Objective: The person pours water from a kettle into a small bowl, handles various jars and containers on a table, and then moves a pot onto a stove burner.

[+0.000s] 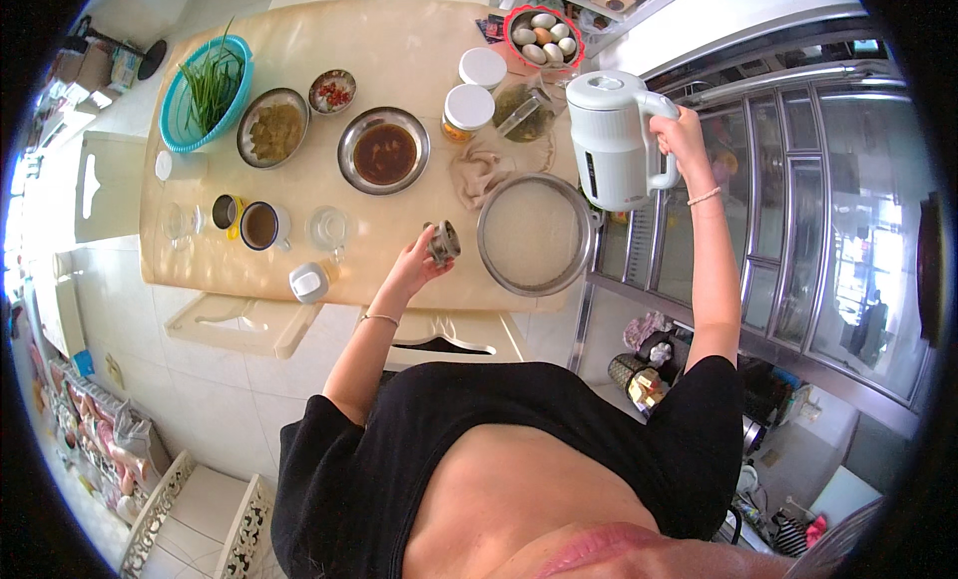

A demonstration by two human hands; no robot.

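My right hand (678,139) grips the handle of a white electric kettle-shaped appliance (608,148) with a lid, held up past the table's right end. In my left hand (416,270), above the table's near edge, is a small grey round piece with a hollow opening (444,242); what it is exactly, I cannot tell. Between the two hands stands a wide steel basin (481,234) of pale cloudy liquid. A crumpled beige cloth (477,173) lies just behind the basin.
Farther back on the table (419,47) are white-lidded jars (469,107), a bowl of eggs (509,47), a steel plate of brown liquid (346,151) and a turquoise basket (166,122) of green stalks. Mugs (278,223) and a glass cup (327,225) stand left. Glass-paneled sliding doors (804,197) border the right.
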